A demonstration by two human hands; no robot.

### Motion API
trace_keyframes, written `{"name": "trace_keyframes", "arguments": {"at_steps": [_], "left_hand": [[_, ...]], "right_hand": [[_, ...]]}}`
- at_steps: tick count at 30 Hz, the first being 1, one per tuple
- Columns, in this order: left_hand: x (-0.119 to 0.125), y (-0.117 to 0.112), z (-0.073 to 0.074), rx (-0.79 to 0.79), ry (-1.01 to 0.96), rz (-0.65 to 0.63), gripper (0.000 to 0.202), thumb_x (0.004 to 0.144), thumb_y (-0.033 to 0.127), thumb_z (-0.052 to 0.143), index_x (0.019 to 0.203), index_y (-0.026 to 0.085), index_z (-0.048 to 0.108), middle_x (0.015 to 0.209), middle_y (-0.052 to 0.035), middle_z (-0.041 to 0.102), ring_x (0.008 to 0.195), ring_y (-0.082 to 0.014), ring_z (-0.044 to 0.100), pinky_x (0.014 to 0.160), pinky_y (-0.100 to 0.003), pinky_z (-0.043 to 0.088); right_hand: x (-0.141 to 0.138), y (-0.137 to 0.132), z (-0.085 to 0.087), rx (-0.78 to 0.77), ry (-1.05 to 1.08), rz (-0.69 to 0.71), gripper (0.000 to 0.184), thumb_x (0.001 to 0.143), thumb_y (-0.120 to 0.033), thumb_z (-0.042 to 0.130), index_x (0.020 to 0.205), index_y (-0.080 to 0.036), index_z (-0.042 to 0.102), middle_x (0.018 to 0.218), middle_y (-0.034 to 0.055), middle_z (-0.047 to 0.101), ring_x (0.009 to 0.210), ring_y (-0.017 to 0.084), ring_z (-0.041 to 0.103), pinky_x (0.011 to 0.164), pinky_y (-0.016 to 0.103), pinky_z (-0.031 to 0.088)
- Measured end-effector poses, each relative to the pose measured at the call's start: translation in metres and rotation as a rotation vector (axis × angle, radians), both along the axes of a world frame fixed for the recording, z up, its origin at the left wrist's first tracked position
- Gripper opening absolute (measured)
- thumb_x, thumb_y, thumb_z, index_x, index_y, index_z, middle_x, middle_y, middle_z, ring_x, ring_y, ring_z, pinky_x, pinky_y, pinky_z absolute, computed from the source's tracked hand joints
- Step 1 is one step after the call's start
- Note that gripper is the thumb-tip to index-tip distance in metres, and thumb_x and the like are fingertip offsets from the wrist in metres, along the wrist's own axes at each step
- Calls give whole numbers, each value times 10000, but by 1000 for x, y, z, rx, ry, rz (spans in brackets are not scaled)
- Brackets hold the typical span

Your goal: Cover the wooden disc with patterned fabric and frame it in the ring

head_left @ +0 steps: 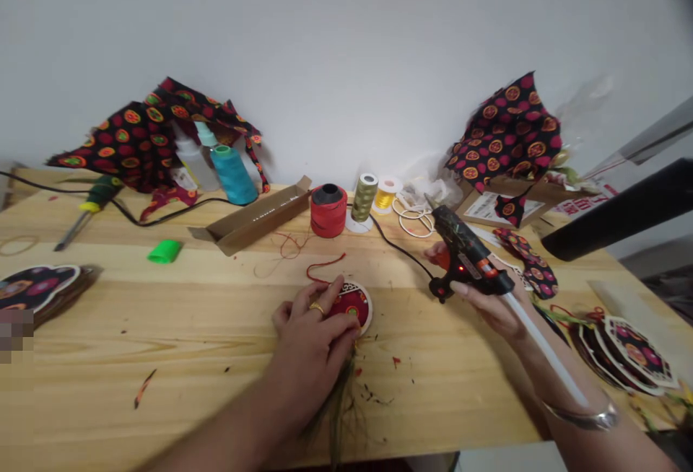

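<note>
One pale wooden bench [189, 342] stood against a grey wall [346, 60], its back edge crowded. Toward the back left corner, patterned cloth [130, 133] rose beside bottles [198, 162] and a blue spool [234, 175], with a screwdriver [81, 226] before them. A box [260, 217], a red spool [328, 213], an olive spool [365, 194] and a yellow spool [385, 198] lined the middle of that edge. A black roll [622, 205] slanted near the back right corner, and a stack [636, 349] lay toward the right edge.

The widest stretch of wood ran left of the left hand [311, 320], a scrap [144, 387] lying on it; a narrower strip, crossed by red thread [325, 263], parted the disc [354, 307] from the spools.

The disc lay flat mid-bench, partly beneath the left fingers; whether they pinched or merely pressed, I couldn't tell. Strands [340, 407] trailed from there to the front edge. The right hand [490, 306], well right of the disc, was wrapped round a glue gun [463, 248], nozzle toward the back edge.
</note>
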State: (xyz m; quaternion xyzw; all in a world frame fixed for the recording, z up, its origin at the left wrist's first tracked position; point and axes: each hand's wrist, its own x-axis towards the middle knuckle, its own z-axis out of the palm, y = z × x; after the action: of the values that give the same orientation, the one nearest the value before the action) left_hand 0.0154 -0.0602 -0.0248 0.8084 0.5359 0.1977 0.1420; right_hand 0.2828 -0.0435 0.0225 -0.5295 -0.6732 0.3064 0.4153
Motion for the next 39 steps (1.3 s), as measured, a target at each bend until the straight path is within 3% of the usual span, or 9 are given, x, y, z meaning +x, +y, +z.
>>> {"name": "trace_keyframes", "arguments": {"at_steps": [4, 9, 14, 19, 25, 32, 36, 39], "left_hand": [[0, 0, -1, 3, 8, 0, 223, 876, 228, 554, 871, 321, 757, 1414, -60, 535, 1203, -367, 438, 864, -577, 309], [-1, 0, -1, 9, -3, -6, 219, 882, 240, 550, 888, 322, 753, 1420, -48, 530, 1215, -358, 424, 874, -563, 312], [-1, 0, -2, 14, -7, -3, 220, 884, 240, 548, 906, 326, 750, 1427, -42, 523, 1214, -351, 421, 872, -557, 312], [-1, 0, -3, 28, -14, 1, 213, 879, 241, 561, 889, 330, 754, 1423, -39, 527, 1201, -349, 433, 869, -553, 311], [0, 0, -3, 30, -18, 2, 216, 884, 244, 557, 865, 317, 760, 1417, -50, 531, 1197, -358, 437, 879, -559, 305], [0, 0, -1, 15, -14, -1, 240, 886, 224, 542, 892, 321, 761, 1414, -55, 534, 1210, -360, 429, 870, -564, 310], [-1, 0, 0, 7, -16, -4, 239, 884, 223, 543, 898, 323, 760, 1419, -51, 530, 1204, -360, 432, 867, -570, 311], [-2, 0, -2, 8, -22, -4, 243, 887, 222, 539, 913, 322, 758, 1416, -57, 532, 1196, -359, 434, 862, -569, 314]], "right_hand": [[-13, -7, -6, -25, 31, 5, 291, 830, -316, 604, 1114, -251, 617, 986, 65, 697, 982, 272, 631, 837, 408, 526], [-32, -5, -4, 60, -70, 159, 109, 780, -210, 635, 887, -225, 616, 895, 36, 675, 815, 198, 639, 716, 300, 521], [-40, 4, 1, 146, -198, 305, 110, 791, -188, 644, 891, -216, 605, 890, 54, 667, 802, 186, 633, 723, 298, 515], [-30, 0, 2, 236, -196, 401, 210, 772, -128, 610, 964, -214, 610, 911, 85, 655, 879, 226, 622, 773, 367, 520], [-23, -16, -9, 186, -156, 497, 341, 724, -94, 613, 1042, -216, 606, 926, 82, 654, 928, 247, 603, 840, 428, 502], [-32, -6, -11, 172, -132, 386, 205, 743, -136, 669, 932, -191, 612, 917, 74, 648, 887, 216, 607, 798, 361, 496], [-45, 1, -1, 43, -77, 133, 151, 791, -220, 671, 924, -205, 600, 896, 37, 655, 796, 180, 616, 712, 294, 494], [-56, 6, -3, -54, -42, 140, 118, 800, -250, 654, 895, -201, 605, 839, 16, 639, 738, 165, 598, 672, 274, 486]]}}
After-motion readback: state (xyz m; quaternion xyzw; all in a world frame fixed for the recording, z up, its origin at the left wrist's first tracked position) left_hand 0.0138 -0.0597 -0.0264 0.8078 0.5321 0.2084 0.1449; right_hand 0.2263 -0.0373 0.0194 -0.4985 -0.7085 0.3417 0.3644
